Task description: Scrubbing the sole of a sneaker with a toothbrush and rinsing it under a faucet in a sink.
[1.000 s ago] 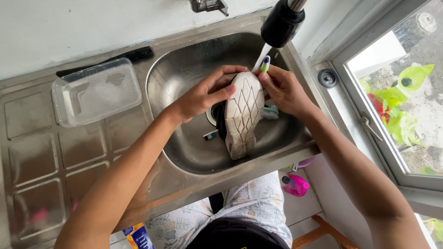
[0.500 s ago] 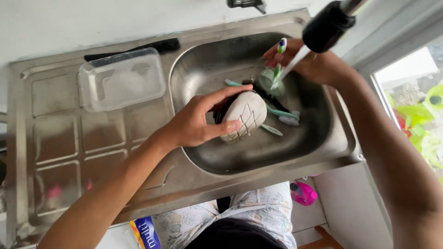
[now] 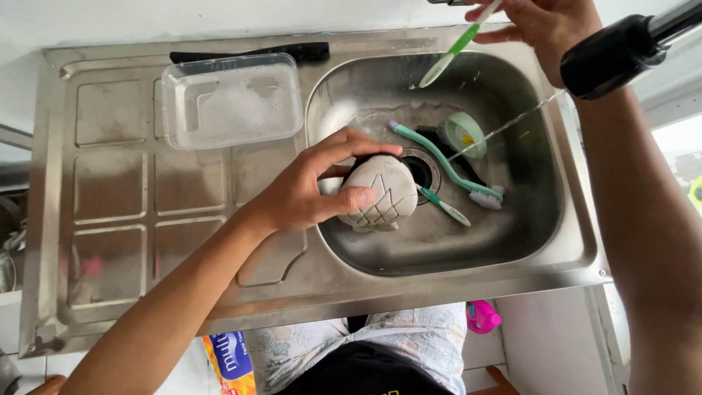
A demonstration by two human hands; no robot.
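Left hand [image 3: 311,192] clamped over a grey shoe [image 3: 382,192], sole up, fingers curled across the far side and thumb pressed on the near side. Shoe resting on the left slope of the sink [image 3: 556,241] basin, just beside the drain [image 3: 420,170], toe close to the basin's left wall. Right hand [image 3: 541,25] raised at the far rim, fingers pinched narrow around a green and white toothbrush [image 3: 457,47], bristle end hanging over the basin. Black tap head [image 3: 607,47] at the right, thin stream of water [image 3: 512,121] slanting down into the basin. On the basin floor right of the shoe: a long green brush [image 3: 446,161], a second small toothbrush [image 3: 446,206], a pale green round lid [image 3: 465,133]; open room along the near and right walls. Clear plastic box [image 3: 230,99] with suds on the draining board at the left, well apart from the shoe.

Compared with half a second ago: right hand lifted out of the basin to the far rim with the toothbrush, left hand and shoe barely shifted.
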